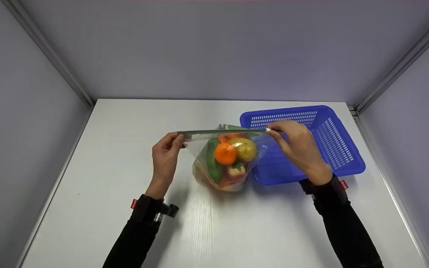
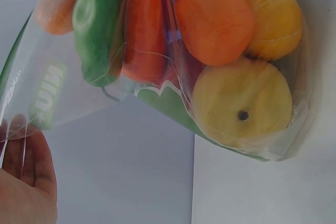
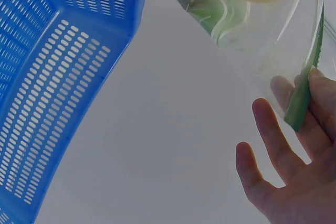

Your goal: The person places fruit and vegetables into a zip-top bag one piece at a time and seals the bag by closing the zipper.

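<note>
A clear zip bag (image 1: 199,150) with a green closure strip (image 1: 218,131) hangs between both hands, its strip stretched nearly level. Inside are an orange (image 1: 225,154), a yellow-green round fruit (image 1: 246,149), a long green vegetable (image 1: 213,160) and, in the left wrist view, a long orange-red piece (image 2: 143,30). My left hand (image 1: 165,154) pinches the bag's left top corner between thumb and fingers. At the opposite end, my right hand (image 1: 299,147) pinches the strip beside a small white piece. In the right wrist view two of its fingers (image 3: 270,129) extend away from the strip.
A blue plastic basket (image 1: 339,149) with slotted walls stands at the right, partly behind the bag and right hand. Beneath is a white table (image 1: 99,167), enclosed by grey panels (image 1: 199,48) at the back and sides.
</note>
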The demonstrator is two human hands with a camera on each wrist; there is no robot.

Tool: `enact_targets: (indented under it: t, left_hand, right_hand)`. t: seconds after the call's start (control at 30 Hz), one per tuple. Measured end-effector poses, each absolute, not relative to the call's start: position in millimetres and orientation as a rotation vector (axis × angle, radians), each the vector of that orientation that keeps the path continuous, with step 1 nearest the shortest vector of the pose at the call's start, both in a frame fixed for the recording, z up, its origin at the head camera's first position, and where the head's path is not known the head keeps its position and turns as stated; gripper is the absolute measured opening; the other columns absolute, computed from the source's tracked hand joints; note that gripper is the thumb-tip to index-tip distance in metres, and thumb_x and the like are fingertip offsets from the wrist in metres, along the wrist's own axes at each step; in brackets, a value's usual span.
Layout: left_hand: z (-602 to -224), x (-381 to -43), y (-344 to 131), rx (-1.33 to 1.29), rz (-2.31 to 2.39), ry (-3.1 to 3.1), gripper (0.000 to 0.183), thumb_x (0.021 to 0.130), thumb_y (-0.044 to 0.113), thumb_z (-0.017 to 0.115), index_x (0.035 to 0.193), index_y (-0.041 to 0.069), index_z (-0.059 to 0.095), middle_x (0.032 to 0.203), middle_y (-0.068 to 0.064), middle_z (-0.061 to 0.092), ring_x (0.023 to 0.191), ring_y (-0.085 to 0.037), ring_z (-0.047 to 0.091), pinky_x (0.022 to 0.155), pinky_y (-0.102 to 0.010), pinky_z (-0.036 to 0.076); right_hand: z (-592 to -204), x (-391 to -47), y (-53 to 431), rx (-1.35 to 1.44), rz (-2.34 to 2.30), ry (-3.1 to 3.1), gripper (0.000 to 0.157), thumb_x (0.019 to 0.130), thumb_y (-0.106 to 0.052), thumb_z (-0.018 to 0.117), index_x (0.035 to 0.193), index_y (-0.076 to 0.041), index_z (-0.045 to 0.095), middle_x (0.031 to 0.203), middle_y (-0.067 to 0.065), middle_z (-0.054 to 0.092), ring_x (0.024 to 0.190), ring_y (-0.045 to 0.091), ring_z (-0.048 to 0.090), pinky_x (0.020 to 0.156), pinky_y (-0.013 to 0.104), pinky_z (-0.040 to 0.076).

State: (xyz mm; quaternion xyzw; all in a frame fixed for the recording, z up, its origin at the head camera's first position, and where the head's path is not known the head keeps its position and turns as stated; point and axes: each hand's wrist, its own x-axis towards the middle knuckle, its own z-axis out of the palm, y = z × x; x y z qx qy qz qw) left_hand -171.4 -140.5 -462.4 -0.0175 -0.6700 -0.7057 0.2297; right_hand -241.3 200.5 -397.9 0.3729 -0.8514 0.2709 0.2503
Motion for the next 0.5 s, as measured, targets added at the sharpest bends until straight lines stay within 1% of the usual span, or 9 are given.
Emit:
enact_targets:
  t: [0.13,0.2,0.27,0.4,0.5]
  left_hand:
    - [-460,-171,-139,-0.008,-1.954,-1.845,0.019,0.104,0.002,0.061,0.112,-0.013,0.069,0.103,-0.032,0.068,0.084,-0.010,0.065,0.084,-0.030,0.054]
    - [-460,-171,-140,-0.010,-1.958,-1.841,0.019,0.103,0.001,0.061,0.113,-0.013,0.069,0.104,-0.033,0.068,0.084,-0.010,0.065,0.083,-0.031,0.054]
    - [-463,-173,-141,-0.020,-1.959,-1.835,0.019,0.103,0.002,0.062,0.113,-0.012,0.069,0.104,-0.032,0.068,0.085,-0.011,0.066,0.083,-0.030,0.055]
    - [-465,-173,-142,-0.036,-1.956,-1.834,0.019,0.103,0.005,0.063,0.113,-0.009,0.071,0.104,-0.029,0.069,0.088,-0.020,0.068,0.084,-0.030,0.055]
    - [-466,-173,-142,-0.046,-1.947,-1.837,0.019,0.103,0.007,0.064,0.112,-0.008,0.072,0.103,-0.026,0.070,0.088,-0.023,0.068,0.083,-0.030,0.055]
  right_hand:
    - [-399,-242,204,1.008,0.737,-2.311,0.016,0.095,-0.012,0.075,0.108,-0.002,0.074,0.104,0.012,0.075,0.100,0.030,0.070,0.091,0.047,0.054]
    - [-400,-243,206,1.004,0.739,-2.310,0.017,0.095,-0.012,0.075,0.108,-0.003,0.075,0.105,0.012,0.075,0.100,0.030,0.070,0.091,0.047,0.054]
    - [-400,-243,208,0.998,0.737,-2.315,0.017,0.095,-0.012,0.075,0.109,-0.003,0.075,0.105,0.012,0.075,0.100,0.030,0.070,0.091,0.047,0.054]
    - [-399,-243,212,0.983,0.748,-2.328,0.018,0.096,-0.012,0.074,0.110,-0.002,0.075,0.105,0.011,0.075,0.101,0.030,0.070,0.092,0.048,0.053]
    - [-399,-243,215,0.974,0.749,-2.326,0.017,0.096,-0.012,0.074,0.110,-0.002,0.075,0.105,0.011,0.075,0.100,0.030,0.070,0.092,0.049,0.052]
